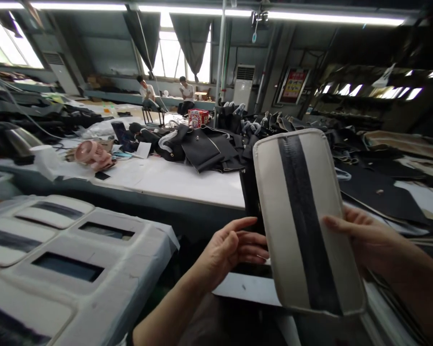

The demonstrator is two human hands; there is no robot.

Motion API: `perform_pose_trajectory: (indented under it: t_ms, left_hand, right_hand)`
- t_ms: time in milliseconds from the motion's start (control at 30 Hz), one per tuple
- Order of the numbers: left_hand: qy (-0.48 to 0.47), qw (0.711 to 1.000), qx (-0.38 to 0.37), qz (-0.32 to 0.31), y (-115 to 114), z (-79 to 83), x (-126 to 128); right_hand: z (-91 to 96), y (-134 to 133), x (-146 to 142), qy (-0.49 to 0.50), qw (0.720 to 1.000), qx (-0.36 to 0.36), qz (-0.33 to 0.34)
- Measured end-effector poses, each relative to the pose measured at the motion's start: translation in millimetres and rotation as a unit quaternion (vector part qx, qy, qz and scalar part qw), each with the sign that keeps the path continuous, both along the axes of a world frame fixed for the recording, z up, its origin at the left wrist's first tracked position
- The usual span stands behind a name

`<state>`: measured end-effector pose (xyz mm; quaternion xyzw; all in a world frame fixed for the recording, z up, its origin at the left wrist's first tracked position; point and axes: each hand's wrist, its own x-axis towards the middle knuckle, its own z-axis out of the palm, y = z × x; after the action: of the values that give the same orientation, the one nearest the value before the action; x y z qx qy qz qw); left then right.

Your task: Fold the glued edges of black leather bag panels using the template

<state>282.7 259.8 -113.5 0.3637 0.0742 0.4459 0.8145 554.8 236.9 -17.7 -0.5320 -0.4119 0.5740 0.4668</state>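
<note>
One pale striped panel (305,216) is pinched at its right edge by the right hand (370,235), the left hand (234,245) loosely spread just beside its left edge (at least three similar panels (54,211) lie leftward).

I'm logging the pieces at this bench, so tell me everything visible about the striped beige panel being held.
The beige panel is a long, round-cornered rectangle with a raised, seam-like edge and a dark lengthwise stripe. It looks smooth, perhaps leather-like or fabric. Held up before the worktable, its top leans left in the picture. The right hand grips its right edge, thumb on the front. Whether the left hand touches its left edge is unclear.
</note>
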Motion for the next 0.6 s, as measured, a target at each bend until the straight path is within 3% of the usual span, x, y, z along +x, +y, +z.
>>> perform_pose_trajectory:
  t_ms: [133, 267, 433, 500, 600]
  left_hand:
    - [0.085, 0.978, -0.07, 0.176, 6, -32.3, -28]
    - [0.212, 0.924, -0.143, 0.285, 13, -95.3, -53]
    - [0.271, 0.897, -0.234, 0.261, 6, -177.5, -48]
    - [0.274, 0.896, -0.26, 0.234, 3, -197.0, -38]
    - [0.264, 0.9, -0.282, 0.204, 1, -210.6, -23]
  right_hand:
    - [13.1, 0, 26, -0.026, 0.997, -0.048, 0.051]
    - [14.4, 8, 44, -0.062, 0.99, -0.081, 0.098]
    - [8.2, 26, 50, -0.098, 0.979, -0.105, 0.147]
    - [4.6, 34, 48, -0.108, 0.971, -0.12, 0.178]
    - [-1.5, 42, 46, -0.119, 0.955, -0.138, 0.235]
